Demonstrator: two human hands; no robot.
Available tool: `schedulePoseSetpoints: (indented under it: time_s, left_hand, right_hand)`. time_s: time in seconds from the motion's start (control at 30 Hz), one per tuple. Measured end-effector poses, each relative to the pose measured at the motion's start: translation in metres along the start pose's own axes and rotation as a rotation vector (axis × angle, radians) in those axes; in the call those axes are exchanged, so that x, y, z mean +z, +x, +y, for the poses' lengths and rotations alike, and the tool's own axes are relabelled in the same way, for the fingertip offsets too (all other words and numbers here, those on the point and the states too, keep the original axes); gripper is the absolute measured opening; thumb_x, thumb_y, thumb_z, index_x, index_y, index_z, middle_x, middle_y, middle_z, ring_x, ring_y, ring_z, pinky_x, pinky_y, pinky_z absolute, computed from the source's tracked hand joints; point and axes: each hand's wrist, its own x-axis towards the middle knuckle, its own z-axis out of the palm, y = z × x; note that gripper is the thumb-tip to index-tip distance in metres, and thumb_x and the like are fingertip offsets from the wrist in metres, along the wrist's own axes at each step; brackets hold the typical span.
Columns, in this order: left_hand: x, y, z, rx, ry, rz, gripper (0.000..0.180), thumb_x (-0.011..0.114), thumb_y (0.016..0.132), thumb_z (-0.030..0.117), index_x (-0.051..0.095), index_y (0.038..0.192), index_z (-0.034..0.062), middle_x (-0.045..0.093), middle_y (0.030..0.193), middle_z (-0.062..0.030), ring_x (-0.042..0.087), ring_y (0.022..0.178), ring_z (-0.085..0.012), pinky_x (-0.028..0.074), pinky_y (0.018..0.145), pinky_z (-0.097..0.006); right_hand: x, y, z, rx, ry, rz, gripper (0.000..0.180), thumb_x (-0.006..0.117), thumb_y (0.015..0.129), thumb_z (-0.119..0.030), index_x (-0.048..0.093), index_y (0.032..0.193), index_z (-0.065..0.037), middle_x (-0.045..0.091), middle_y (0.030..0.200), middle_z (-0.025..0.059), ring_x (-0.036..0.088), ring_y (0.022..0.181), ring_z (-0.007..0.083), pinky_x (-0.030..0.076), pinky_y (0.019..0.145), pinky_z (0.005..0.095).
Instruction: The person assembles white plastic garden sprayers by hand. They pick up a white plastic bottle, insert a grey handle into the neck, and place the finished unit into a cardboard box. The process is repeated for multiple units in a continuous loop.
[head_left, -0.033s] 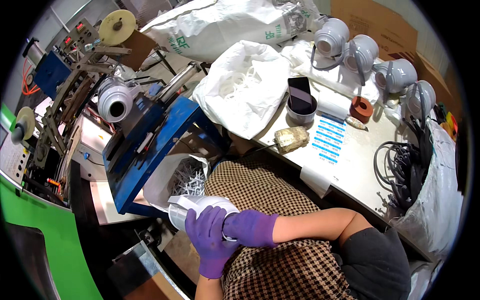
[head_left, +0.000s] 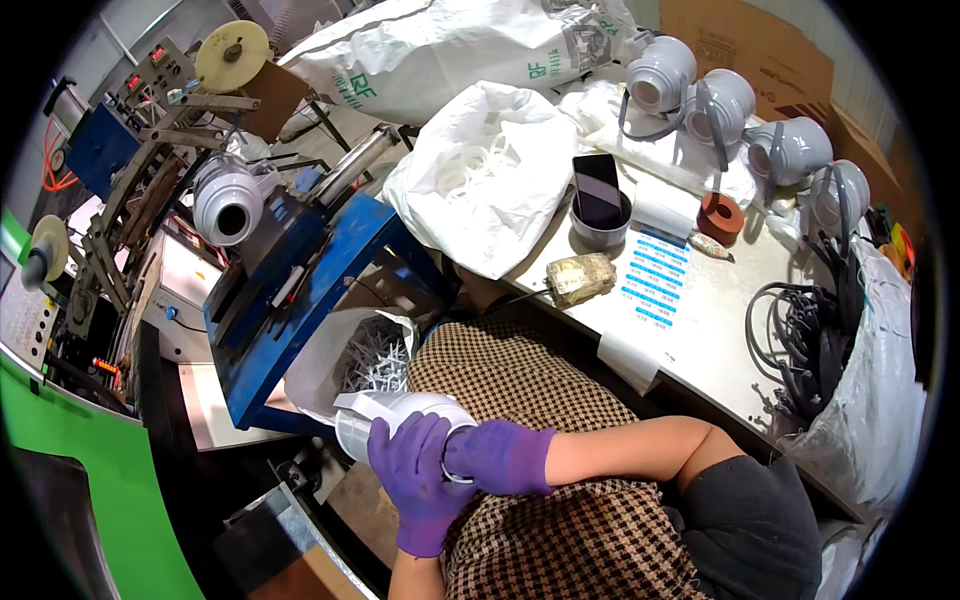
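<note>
A white sack (head_left: 425,190) holds pale rings (head_left: 478,172); a lower bin (head_left: 308,372) holds white strips (head_left: 375,362); a grey cup (head_left: 598,238) holds a phone (head_left: 597,190). The gloved left hand (head_left: 418,475) is wrapped over the grey fitting (head_left: 428,402), near the bin. The gloved right hand (head_left: 500,456) contacts one end; its finger closure cannot be determined. A sheet (head_left: 655,285) carries blue-printed rows.

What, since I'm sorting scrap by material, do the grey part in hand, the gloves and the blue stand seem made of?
Grey part: probably glossy moulded plastic, from its smooth, even colour and highlights.
Purple gloves: matte, perhaps knit fabric, since they fit snugly at the wrists; any coating is unclear.
Blue stand: likely painted metal, given its scuffed surface.
</note>
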Motion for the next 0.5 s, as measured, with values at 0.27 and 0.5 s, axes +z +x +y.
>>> schedulePoseSetpoints:
  time_s: [0.27, 0.5]
  left_hand:
    - [0.004, 0.004, -0.005, 0.047, 0.023, -0.028, 0.064, 0.088, 0.065, 0.039, 0.066, 0.118, 0.0103, 0.068, 0.119, -0.0072, 0.065, 0.116, -0.0293, 0.032, 0.117, -0.056]
    - [0.010, 0.004, 0.004, 0.079, -0.047, 0.024, 0.057, 0.083, 0.071, 0.034, 0.065, 0.121, 0.0125, 0.066, 0.119, -0.0037, 0.062, 0.116, -0.0283, 0.032, 0.116, -0.059]
  right_hand:
    - [0.008, -0.005, -0.002, 0.202, 0.050, 0.088, 0.014, 0.065, 0.085, -0.012, 0.071, 0.097, -0.006, 0.071, 0.087, 0.0142, 0.072, 0.079, 0.0336, 0.058, 0.072, 0.0438]
    - [-0.019, -0.025, -0.013, 0.003, 0.038, 0.061, 0.024, 0.063, 0.079, -0.002, 0.062, 0.101, 0.005, 0.070, 0.095, 0.0223, 0.070, 0.087, 0.0377, 0.058, 0.076, 0.0433]
